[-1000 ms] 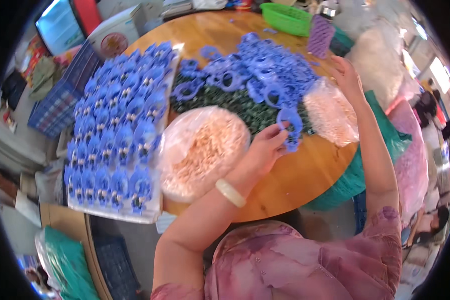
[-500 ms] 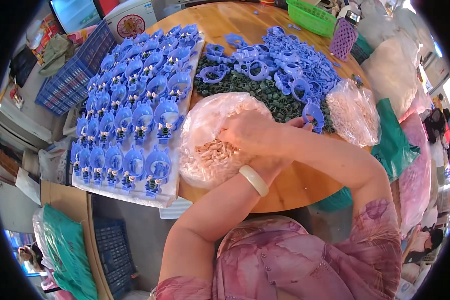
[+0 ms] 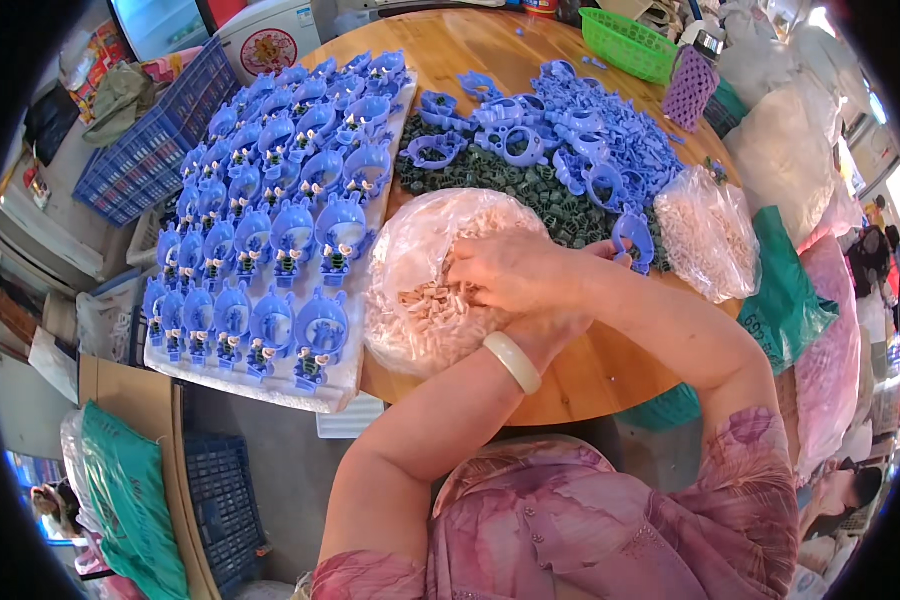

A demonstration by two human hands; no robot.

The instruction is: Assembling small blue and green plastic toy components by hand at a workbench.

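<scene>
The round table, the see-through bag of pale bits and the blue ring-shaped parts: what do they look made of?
The round orange-brown table looks like varnished wood: grain lines and a soft sheen. The clear bag of pale small pieces seems thin plastic film, crinkled and glossy. The blue ring-shaped parts look like moulded plastic, uniform in colour and smooth. The pale bangle on the left wrist could be stone or plastic; I cannot tell.

- Your left hand (image 3: 515,275) has moved from the loose blue plastic parts (image 3: 580,140) into the clear plastic bag of pale small pieces (image 3: 425,300).
- Your right hand (image 3: 610,262) has drawn back toward it.
</scene>
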